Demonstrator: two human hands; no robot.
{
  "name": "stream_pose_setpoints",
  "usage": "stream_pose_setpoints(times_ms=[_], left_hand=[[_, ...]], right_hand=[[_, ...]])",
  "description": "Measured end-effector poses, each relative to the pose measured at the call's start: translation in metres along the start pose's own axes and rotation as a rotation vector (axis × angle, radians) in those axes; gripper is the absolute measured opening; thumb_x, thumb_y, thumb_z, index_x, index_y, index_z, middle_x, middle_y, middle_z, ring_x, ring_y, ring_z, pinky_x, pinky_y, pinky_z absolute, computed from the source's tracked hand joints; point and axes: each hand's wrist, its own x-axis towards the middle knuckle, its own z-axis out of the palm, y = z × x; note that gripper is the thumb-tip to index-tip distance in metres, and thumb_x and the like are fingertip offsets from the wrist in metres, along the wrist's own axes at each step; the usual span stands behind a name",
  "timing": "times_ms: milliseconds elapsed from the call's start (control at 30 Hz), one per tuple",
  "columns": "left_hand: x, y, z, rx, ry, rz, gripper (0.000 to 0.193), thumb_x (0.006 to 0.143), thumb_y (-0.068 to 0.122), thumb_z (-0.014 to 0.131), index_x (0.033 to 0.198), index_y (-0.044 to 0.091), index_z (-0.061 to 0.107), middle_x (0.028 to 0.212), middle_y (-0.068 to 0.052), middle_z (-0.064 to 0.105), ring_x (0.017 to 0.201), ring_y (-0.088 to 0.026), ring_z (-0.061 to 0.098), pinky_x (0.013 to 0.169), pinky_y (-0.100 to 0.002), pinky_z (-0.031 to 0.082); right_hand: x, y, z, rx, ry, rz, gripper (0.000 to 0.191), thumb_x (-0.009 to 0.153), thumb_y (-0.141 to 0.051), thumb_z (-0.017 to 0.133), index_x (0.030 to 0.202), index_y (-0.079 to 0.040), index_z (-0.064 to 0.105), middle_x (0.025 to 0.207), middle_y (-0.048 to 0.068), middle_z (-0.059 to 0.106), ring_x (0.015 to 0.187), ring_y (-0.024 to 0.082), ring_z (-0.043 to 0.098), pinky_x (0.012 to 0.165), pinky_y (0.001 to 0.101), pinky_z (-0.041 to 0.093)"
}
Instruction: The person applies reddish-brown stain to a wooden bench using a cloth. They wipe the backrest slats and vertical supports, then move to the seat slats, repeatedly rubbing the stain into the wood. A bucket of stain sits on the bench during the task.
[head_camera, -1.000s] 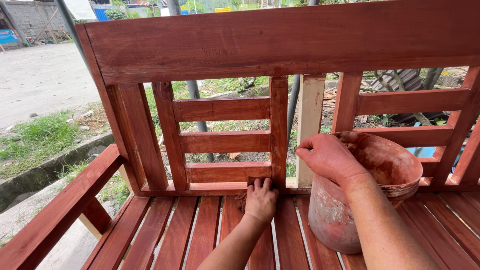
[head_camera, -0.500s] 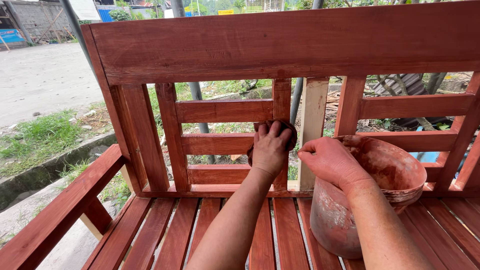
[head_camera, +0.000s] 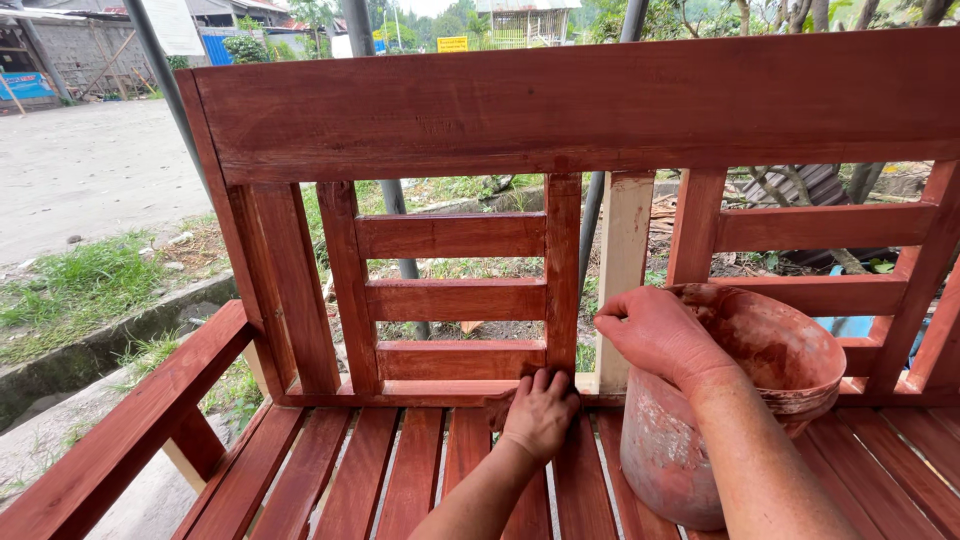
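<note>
A red-brown stained wooden bench (head_camera: 560, 100) fills the view. My left hand (head_camera: 541, 410) presses a small stained rag (head_camera: 497, 408) against the foot of a vertical back slat (head_camera: 563, 270), where it meets the lower rail. Most of the rag is hidden under my fingers. My right hand (head_camera: 655, 335), smeared with red stain, grips the near rim of a stain-covered bucket (head_camera: 770, 400) that stands on the seat slats to the right. Just right of the stained slat is one pale, bare wooden slat (head_camera: 625, 265).
Seat slats (head_camera: 400, 470) run toward me, and the left armrest (head_camera: 130, 425) slopes along the left side. Behind the bench are metal poles (head_camera: 385, 190), grass, a concrete curb (head_camera: 110, 340) and a paved yard (head_camera: 90, 170). Further stained back rails (head_camera: 820, 225) stand behind the bucket.
My left hand rose up the vertical slat to mid-height, then came back down to its base. My right hand and the bucket stayed put.
</note>
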Motion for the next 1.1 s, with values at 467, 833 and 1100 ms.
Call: stream_pose_setpoints(times_ms=[467,833,1100], left_hand=[[0.163,-0.033,-0.193,0.097,0.542,-0.090,0.027,0.086,0.016,0.059,0.110,0.023,0.066,0.134,-0.015,0.052,0.124,-0.039,0.048,0.101,-0.052,0.043],[0.134,-0.021,-0.154,0.035,0.486,-0.095,0.022,0.086,0.015,0.063,0.107,0.018,0.069,0.122,-0.012,0.057,0.116,-0.038,0.052,0.098,-0.054,0.045],[0.033,0.010,-0.052,-0.008,0.276,0.001,0.023,0.084,0.017,0.060,0.105,0.017,0.069,0.125,-0.013,0.054,0.118,-0.040,0.049,0.097,-0.052,0.042]], right_hand=[[-0.009,-0.010,-0.008,-0.022,-0.028,0.000,0.034,0.085,-0.033,0.068,0.110,-0.012,0.080,0.107,0.016,0.078,0.104,0.033,0.074,0.097,0.0413,0.055],[-0.007,-0.004,-0.004,-0.007,-0.003,-0.033,0.034,0.084,-0.033,0.068,0.108,-0.011,0.081,0.104,0.016,0.078,0.101,0.033,0.074,0.095,0.0417,0.056],[-0.003,0.002,-0.001,-0.007,0.010,-0.047,0.034,0.085,-0.034,0.068,0.106,-0.010,0.080,0.102,0.017,0.078,0.099,0.033,0.074,0.093,0.0415,0.056]])
